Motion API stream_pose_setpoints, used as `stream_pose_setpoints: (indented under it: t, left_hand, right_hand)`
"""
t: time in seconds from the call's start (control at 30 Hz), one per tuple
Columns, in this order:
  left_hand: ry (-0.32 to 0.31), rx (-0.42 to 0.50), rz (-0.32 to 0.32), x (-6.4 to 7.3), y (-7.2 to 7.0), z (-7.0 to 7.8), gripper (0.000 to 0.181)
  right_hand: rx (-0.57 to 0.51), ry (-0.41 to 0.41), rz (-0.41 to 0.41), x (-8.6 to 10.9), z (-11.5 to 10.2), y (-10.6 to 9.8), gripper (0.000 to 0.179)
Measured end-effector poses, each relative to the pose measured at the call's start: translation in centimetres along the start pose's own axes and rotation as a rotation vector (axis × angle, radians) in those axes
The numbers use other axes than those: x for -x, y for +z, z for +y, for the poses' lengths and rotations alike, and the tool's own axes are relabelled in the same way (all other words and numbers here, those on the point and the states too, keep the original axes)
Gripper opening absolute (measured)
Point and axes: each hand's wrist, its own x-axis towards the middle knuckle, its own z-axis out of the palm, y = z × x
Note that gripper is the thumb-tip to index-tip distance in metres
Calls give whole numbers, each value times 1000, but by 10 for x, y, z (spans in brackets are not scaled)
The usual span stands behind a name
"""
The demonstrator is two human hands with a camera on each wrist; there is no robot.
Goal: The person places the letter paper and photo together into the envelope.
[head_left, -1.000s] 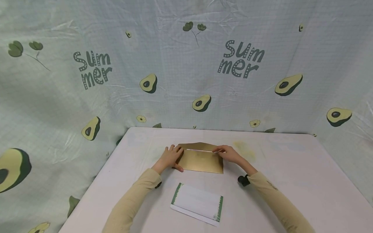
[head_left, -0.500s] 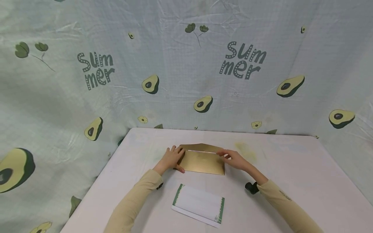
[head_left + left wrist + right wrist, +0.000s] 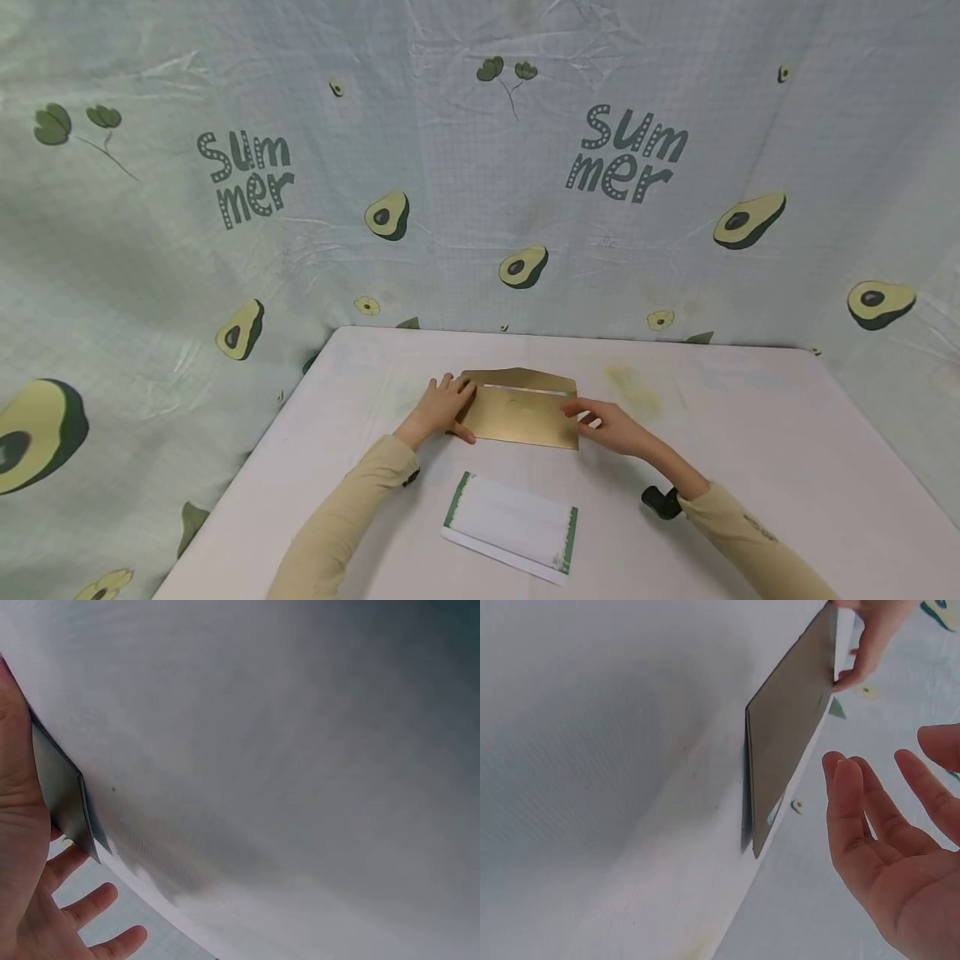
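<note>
A gold envelope (image 3: 517,417) lies on the table with its flap (image 3: 517,379) raised at the far side. A thin pale strip shows along its mouth. My left hand (image 3: 442,408) grips the envelope's left end, thumb at the near corner and index finger over the far part; its other fingers spread beyond the edge in the left wrist view. My right hand (image 3: 609,427) hovers at the envelope's right end, fingers loosely bent and holding nothing. In the right wrist view a gap shows between the right fingertips (image 3: 847,780) and the envelope.
A white pad of paper (image 3: 512,523) with green printed borders lies nearer to me, below the envelope. A fabric backdrop (image 3: 450,150) with avocado prints and lettering hangs behind the white table (image 3: 750,467). A yellowish stain (image 3: 633,389) marks the table behind my right hand.
My right hand has drawn back from the envelope's mouth, moving right and toward me, and its fingers have come away. The left hand stays on the envelope's left end.
</note>
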Motion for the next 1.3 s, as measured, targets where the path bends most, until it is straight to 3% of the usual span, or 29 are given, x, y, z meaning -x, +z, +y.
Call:
stream_pose_setpoints:
  t: [0.1,0.13,0.27,0.5,0.8,1.03,1.3]
  left_hand:
    - [3,-1,3,2,-4,2,108]
    - [-10,11,-23,5,-13,7,106]
    - [-7,-30,-19,9,-22,12,98]
    - [-17,-46,-37,10,-25,14,99]
    - [-8,-59,-39,9,-22,11,101]
    - [-8,-54,-44,10,-22,11,101]
    - [-13,-47,-44,10,-23,12,100]
  right_hand:
    - [-8,6,-34,4,-6,3,34]
    - [-10,8,-49,5,-7,5,34]
    - [-34,5,-105,10,-13,9,37]
    - [-106,-20,-193,18,-20,17,42]
    - [-232,117,-306,25,-31,29,45]
    - [-192,130,-305,28,-30,42,42]
    - [-18,84,-293,27,-36,52,46]
